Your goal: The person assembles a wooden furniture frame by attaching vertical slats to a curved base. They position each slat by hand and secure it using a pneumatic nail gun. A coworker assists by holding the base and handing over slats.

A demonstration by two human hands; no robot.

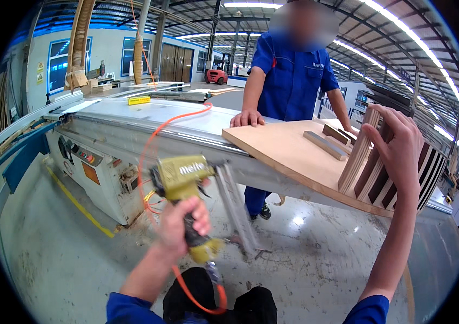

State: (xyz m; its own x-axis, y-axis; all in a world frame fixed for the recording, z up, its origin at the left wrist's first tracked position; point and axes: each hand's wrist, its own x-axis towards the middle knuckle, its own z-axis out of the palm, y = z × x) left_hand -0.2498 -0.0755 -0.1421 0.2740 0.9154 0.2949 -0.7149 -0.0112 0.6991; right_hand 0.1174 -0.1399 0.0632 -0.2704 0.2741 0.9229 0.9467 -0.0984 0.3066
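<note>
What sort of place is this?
Probably a woodworking factory: the left hand holds what looks like a nail gun, wooden strips stand on a board by the right hand, and a red forklift stands farther back.

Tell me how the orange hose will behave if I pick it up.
The orange hose is probably flexible, since it bends in smooth curves. It may sway, as a loop hangs below the nail gun. Lifting could tug the nail gun in the left hand, since the two appear joined.
</note>
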